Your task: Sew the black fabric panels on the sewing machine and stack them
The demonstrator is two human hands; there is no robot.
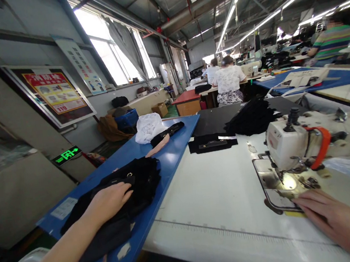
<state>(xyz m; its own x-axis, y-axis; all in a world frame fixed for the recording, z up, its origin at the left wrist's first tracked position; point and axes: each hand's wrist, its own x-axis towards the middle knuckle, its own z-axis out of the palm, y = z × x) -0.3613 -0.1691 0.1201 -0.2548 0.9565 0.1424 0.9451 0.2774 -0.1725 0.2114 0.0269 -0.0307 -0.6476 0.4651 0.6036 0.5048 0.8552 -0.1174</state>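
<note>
My left hand [112, 201] rests on top of a pile of black fabric pieces [146, 181] on the blue board, its fingers bent over the top piece beside a small gold ring. Whether it grips that piece I cannot tell. At the right, my right hand [323, 210] lies by the front of the white sewing machine [286, 142], fingertips near the metal plate under the lit needle. Its fingers are together, and anything under them is hidden. One black piece [213, 142] with a strap-like strip lies flat on the white table [207, 186].
A black fabric stack [251, 117] stands behind the machine. On the blue board [176, 143] are a white plastic bag [149, 127] and another black piece. A ruler strip runs along the table's front. People sit and stand farther back near other tables.
</note>
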